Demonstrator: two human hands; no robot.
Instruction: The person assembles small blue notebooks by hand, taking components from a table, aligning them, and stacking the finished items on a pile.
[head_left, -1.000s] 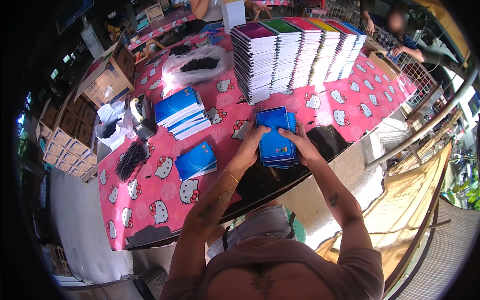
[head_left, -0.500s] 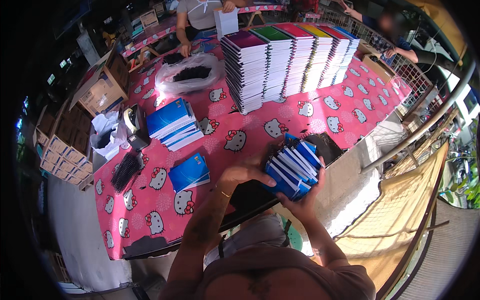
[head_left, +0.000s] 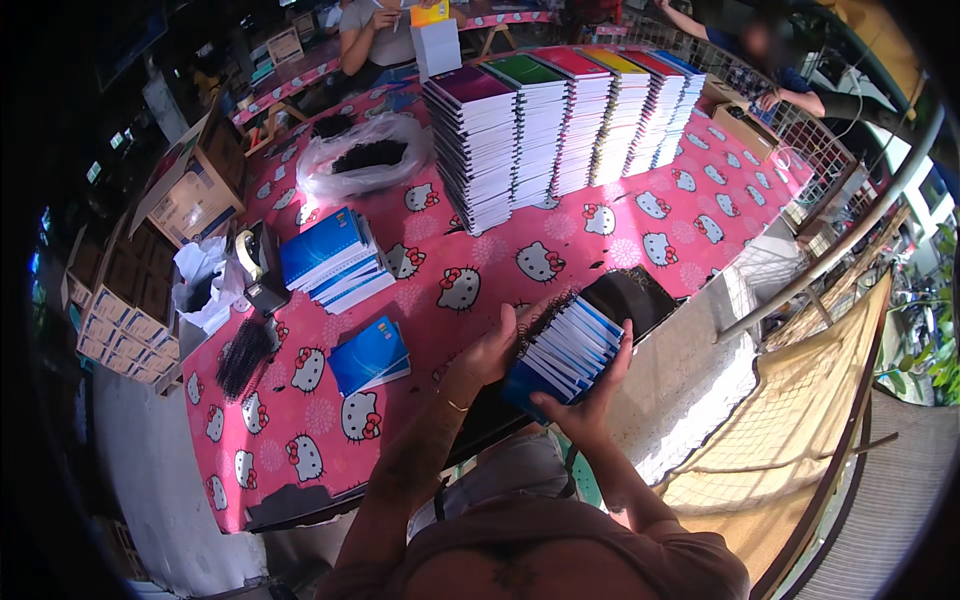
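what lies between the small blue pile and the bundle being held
From the small blue pile to the bundle, the head view shows pink tablecloth, then the left hand.

Workshop: notebook stacks (head_left: 540,145), binding coils (head_left: 245,360)

Blue notebooks (head_left: 572,347) at centre partly hide the left hand (head_left: 488,352); upper right, a person's head (head_left: 757,42) is blurred.

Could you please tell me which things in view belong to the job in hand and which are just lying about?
In the job:
blue notebooks, in the right hand, left hand by their coiled edge
blue pile and blue stack, probably, matching in colour

Seemingly just lying about, untouched:
tape dispenser
white bag
open box
black coils
tall stacks
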